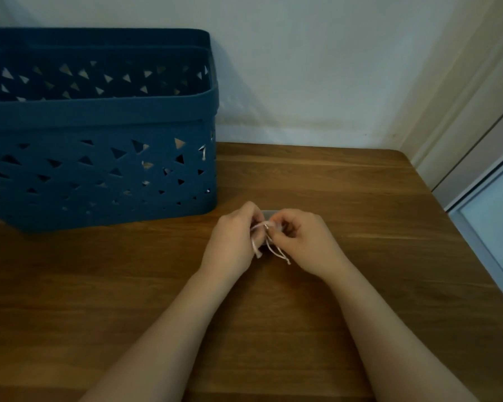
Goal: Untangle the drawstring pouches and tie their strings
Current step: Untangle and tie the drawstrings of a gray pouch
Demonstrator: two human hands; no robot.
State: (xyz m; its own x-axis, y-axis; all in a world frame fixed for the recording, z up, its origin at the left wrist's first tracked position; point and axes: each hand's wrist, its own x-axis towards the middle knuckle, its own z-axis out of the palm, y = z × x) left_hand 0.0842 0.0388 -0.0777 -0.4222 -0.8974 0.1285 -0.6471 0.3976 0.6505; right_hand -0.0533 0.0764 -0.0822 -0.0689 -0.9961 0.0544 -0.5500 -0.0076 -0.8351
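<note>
My left hand [233,242] and my right hand [305,239] meet over the middle of the wooden table [360,198], fingers curled. Both pinch the pale drawstring [269,246] between them, and its loose ends hang down toward the table. The pouch [269,212] is almost fully hidden behind my fingers; only a small grey sliver shows above them.
A large dark blue plastic basket [99,158] with triangular cut-outs stands at the back left, against the white wall; pale bits show through its holes. The table's right edge runs near a window frame [482,216].
</note>
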